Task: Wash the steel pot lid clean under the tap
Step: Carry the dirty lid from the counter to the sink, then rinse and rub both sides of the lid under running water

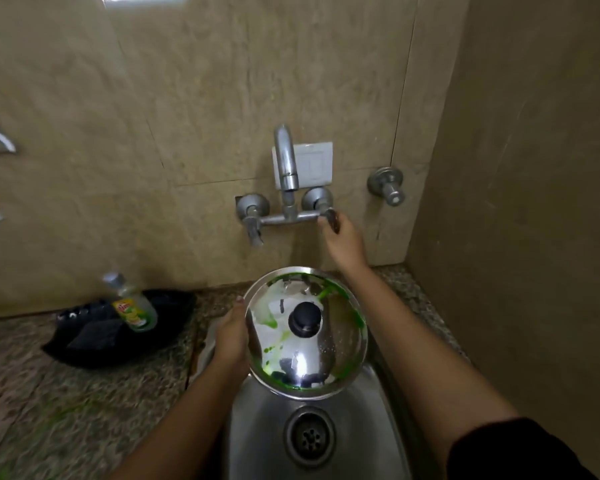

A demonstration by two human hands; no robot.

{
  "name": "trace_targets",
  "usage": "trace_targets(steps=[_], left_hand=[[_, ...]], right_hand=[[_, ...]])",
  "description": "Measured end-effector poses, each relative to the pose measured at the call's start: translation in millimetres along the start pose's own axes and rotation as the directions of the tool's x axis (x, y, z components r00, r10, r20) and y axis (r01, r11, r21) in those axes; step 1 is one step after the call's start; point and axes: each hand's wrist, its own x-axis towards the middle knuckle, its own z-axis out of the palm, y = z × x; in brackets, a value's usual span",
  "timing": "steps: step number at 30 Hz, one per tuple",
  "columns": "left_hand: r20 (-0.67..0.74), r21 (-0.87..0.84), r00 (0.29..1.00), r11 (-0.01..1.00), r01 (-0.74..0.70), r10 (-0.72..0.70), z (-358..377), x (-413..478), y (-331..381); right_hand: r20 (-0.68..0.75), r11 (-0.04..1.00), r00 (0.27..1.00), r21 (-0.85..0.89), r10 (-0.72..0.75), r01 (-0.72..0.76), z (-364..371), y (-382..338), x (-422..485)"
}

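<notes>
The steel pot lid [329,362] is round and shiny, with a black knob in its middle and green smears along its rim and top. My left hand [232,336] grips its left edge and holds it level above the steel sink [257,427]. My right hand [343,242] reaches up to the wall tap [286,161] and is closed on the tap's right handle [331,218]. No water is visible coming from the spout.
A dish soap bottle [132,304] leans on a black tray [118,327] with a dark scrub pad, on the granite counter [66,393] left of the sink. The sink drain [309,436] lies below the lid. A second valve [387,185] sticks out of the tiled wall at right.
</notes>
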Motion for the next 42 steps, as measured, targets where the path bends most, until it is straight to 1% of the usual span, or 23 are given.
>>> trace_targets(steps=[3,6,11,14,17,19,22,23,24,25,27,28,30,31,33,34,35,36,38,39,40,41,42], left_hand=[[-0.003,-0.006,1.000,1.000,-0.012,0.012,-2.5,6.4,-0.4],[0.022,-0.011,0.999,0.999,-0.036,0.037,-4.3,9.7,-0.8],[0.062,-0.039,0.998,0.999,-0.029,0.032,-3.2,10.6,-4.3],[0.089,-0.028,0.996,0.999,-0.024,0.027,-4.1,9.7,-7.8],[0.098,-0.001,0.995,1.000,-0.021,0.021,-4.9,9.0,-10.2],[0.105,0.000,0.994,1.000,0.002,-0.002,-6.0,10.6,-13.8],[0.129,-0.036,0.990,0.997,0.064,-0.059,-11.3,16.9,-20.5],[0.125,-0.043,0.990,0.997,0.066,-0.060,-12.9,20.0,-21.9],[0.113,-0.049,0.992,0.996,0.070,-0.064,-13.6,22.6,-22.8],[0.113,-0.058,0.991,0.995,0.082,-0.075,-14.0,24.4,-22.7],[0.106,-0.078,0.989,0.991,0.108,-0.099,-13.2,26.9,-22.2],[0.095,-0.080,0.989,0.990,0.117,-0.109,-12.3,27.0,-21.8],[0.101,-0.070,0.989,0.991,0.117,-0.110,-9.9,25.6,-21.6],[0.124,-0.054,0.987,0.993,0.105,-0.098,-8.3,24.8,-22.5],[0.152,-0.022,0.985,0.997,0.080,-0.076,-5.4,22.8,-24.3],[0.150,-0.017,0.986,0.997,0.077,-0.073,-5.7,22.8,-25.2],[0.140,-0.014,0.988,0.998,0.069,-0.066,-6.8,24.7,-26.6],[0.135,-0.014,0.989,0.998,0.060,-0.058,-8.4,27.3,-27.9],[0.128,-0.016,0.991,0.998,0.054,-0.051,-10.5,30.9,-29.4],[0.124,-0.023,0.991,0.998,0.057,-0.054,-10.8,31.7,-30.5],[0.122,-0.028,0.991,0.998,0.063,-0.059,-9.9,31.0,-30.8],[0.131,-0.027,0.990,0.998,0.065,-0.061,-8.0,29.7,-30.4],[0.139,-0.024,0.988,0.997,0.070,-0.066,-5.8,27.7,-30.0]], right_hand=[[-0.079,0.996,0.997,-0.085,0.001,-0.007,11.3,-9.2,6.7],[-0.129,0.993,0.992,-0.114,0.002,-0.017,14.4,-5.0,11.7],[-0.135,0.999,0.990,-0.034,0.030,-0.035,13.8,-3.6,17.3],[-0.138,0.999,0.990,0.012,0.039,-0.038,14.4,-1.9,18.6],[-0.124,0.999,0.992,0.030,0.034,-0.030,13.3,-1.7,16.9],[-0.104,0.996,0.994,0.080,0.042,-0.034,10.2,-4.2,15.5],[-0.001,0.989,0.997,0.123,0.080,-0.079,6.3,-2.3,-0.3],[0.042,0.994,0.996,0.078,0.078,-0.081,7.3,3.5,-13.2],[0.087,0.998,0.994,-0.016,0.063,-0.062,7.7,9.1,-30.1],[0.135,0.987,0.989,-0.156,0.054,-0.033,9.6,16.3,-47.2],[0.244,0.909,0.969,-0.410,0.030,0.075,15.2,30.1,-71.3],[0.312,0.865,0.949,-0.487,0.041,0.123,19.2,34.0,-76.9],[0.421,0.792,0.904,-0.576,0.075,0.202,30.7,33.0,-80.8],[0.470,0.748,0.880,-0.606,0.062,0.271,37.9,30.0,-83.2],[0.573,0.664,0.820,-0.609,-0.010,0.434,50.7,20.5,-94.3],[0.606,0.629,0.794,-0.606,-0.032,0.487,53.7,17.7,-101.3],[0.613,0.612,0.789,-0.608,-0.044,0.506,54.1,18.2,-104.9],[0.580,0.609,0.813,-0.632,-0.039,0.480,50.5,20.6,-103.7],[0.472,0.646,0.879,-0.692,0.065,0.323,39.8,30.3,-91.4],[0.432,0.653,0.893,-0.714,0.128,0.252,34.9,33.7,-85.3],[0.418,0.643,0.894,-0.731,0.160,0.226,33.8,35.9,-81.1],[0.425,0.618,0.894,-0.744,0.142,0.255,35.7,33.2,-81.1],[0.456,0.578,0.885,-0.748,0.090,0.327,42.2,29.2,-86.3]])
